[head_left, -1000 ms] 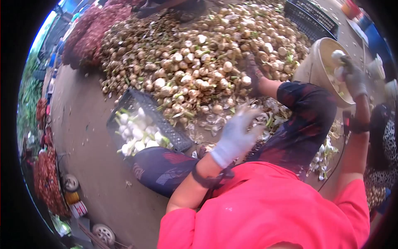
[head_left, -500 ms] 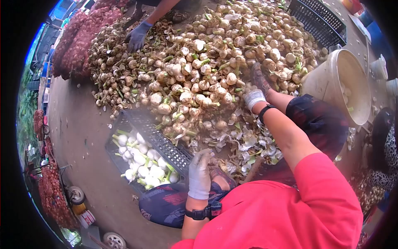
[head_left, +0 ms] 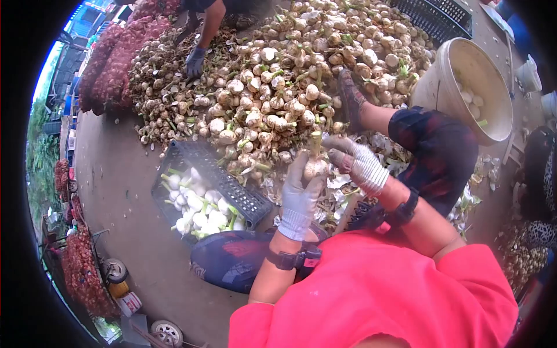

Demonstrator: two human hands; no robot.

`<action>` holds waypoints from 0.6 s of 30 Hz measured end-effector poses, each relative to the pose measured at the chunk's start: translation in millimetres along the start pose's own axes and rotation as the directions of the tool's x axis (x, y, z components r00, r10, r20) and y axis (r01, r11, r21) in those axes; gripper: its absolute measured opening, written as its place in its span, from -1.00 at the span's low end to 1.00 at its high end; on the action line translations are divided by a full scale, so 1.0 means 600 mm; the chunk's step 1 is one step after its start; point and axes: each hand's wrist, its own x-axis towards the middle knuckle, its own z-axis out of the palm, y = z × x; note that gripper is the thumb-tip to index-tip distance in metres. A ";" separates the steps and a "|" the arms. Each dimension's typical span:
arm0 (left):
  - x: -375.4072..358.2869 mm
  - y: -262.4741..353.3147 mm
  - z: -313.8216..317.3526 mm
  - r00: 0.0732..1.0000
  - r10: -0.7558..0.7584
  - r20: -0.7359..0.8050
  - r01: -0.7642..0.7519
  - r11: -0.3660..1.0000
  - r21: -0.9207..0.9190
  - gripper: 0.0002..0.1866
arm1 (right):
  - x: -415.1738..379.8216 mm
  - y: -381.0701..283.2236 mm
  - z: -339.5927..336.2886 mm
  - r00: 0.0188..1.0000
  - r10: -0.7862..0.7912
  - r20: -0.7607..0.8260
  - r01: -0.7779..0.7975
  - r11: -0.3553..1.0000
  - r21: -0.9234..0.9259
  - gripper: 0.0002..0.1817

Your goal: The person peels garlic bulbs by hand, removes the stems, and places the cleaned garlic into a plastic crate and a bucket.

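In front of my lap, my left hand point(head_left: 300, 194), in a pale grey glove, is closed around a dirty garlic bulb point(head_left: 315, 168) whose cut green stem points up. My right hand point(head_left: 362, 164), gloved with a striped cuff, is at the right side of that bulb, fingers bent in towards it. Whatever those fingers pinch is hidden. Loose white skins point(head_left: 336, 203) lie below both hands. Just ahead spreads a large heap of unpeeled garlic point(head_left: 272, 87). A black crate point(head_left: 246, 200) to the left contains clean white bulbs point(head_left: 200, 206) with green stems.
A white bucket point(head_left: 426, 87) with a few peeled bulbs leans at the right. Another black crate point(head_left: 435, 20) stands behind the heap. Red mesh sacks point(head_left: 125, 64) are at the far left, near a co-worker's gloved hand point(head_left: 195, 62). A cart wheel point(head_left: 167, 333) is lower left.
My right hand has come back from the heap to my left hand, and a garlic bulb is now between them. My left hand has risen forward. The co-worker's hand has shifted slightly.
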 end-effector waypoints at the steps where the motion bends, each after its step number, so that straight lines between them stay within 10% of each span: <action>1: -0.007 0.012 -0.003 0.994 0.106 0.016 -0.106 0.952 0.288 -0.36 | -0.010 -0.019 -0.003 0.997 0.014 0.075 -0.013 1.000 -0.012 -0.61; 3: -0.031 0.049 0.016 0.975 0.209 0.078 -0.211 0.751 0.626 -0.29 | -0.037 -0.056 0.006 0.976 0.135 0.173 -0.134 0.991 -0.019 -0.64; 10: -0.078 0.059 0.000 0.804 0.497 0.327 -0.511 0.296 0.807 -0.29 | -0.076 0.004 0.031 0.981 0.164 0.100 -0.177 0.975 0.132 -0.71; 14: -0.089 0.068 -0.006 0.783 0.515 0.349 -0.566 0.357 0.743 -0.30 | -0.098 -0.032 0.024 0.963 0.195 0.185 -0.201 0.979 0.013 -0.77; 16: -0.098 0.070 -0.009 0.769 0.521 0.369 -0.578 0.322 0.750 -0.35 | -0.100 -0.030 0.019 0.950 -0.206 0.236 0.293 0.850 -0.438 -0.86; 18: -0.115 0.068 -0.009 0.988 0.127 0.092 -0.147 0.955 0.257 -0.48 | -0.096 -0.010 0.011 0.921 -0.262 0.287 0.355 0.870 -0.343 -0.91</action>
